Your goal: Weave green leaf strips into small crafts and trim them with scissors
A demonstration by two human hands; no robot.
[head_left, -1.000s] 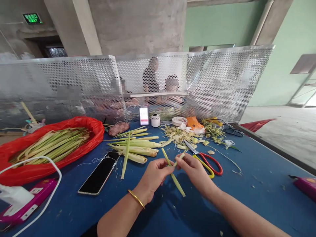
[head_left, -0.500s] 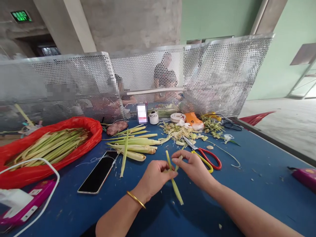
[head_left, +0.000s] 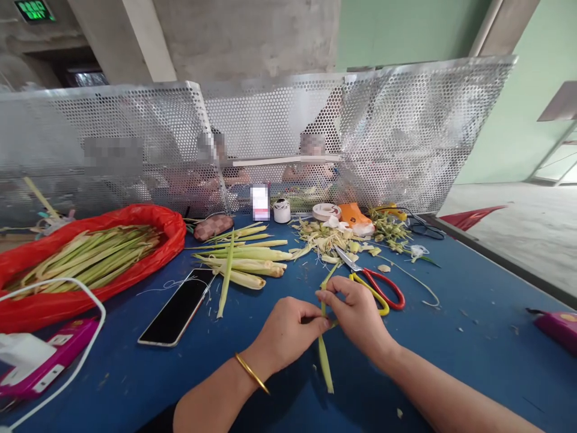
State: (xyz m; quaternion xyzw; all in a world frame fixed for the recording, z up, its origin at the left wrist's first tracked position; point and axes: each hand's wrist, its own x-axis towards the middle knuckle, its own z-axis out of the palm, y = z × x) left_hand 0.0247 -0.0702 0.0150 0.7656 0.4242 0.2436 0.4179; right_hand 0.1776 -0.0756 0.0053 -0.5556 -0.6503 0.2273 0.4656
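Note:
A pale green leaf strip hangs below my fingers, and its upper part rises between them. My left hand, with a gold bangle on the wrist, pinches the strip between thumb and forefinger. Close beside it on the right, my right hand also pinches the leaf, higher up. Scissors with red and yellow handles lie just right of my right hand. Pale green leaves are spread on the blue table left of centre.
A red bag full of long leaves stands at the left. A black phone and a magenta power strip lie nearer. Scraps, tape and a perforated screen are beyond, with people behind it.
Both hands have come closer together around the leaf strip, and my left hand has moved slightly right. The strip hangs a little lower. The standing person behind the screen is no longer distinct.

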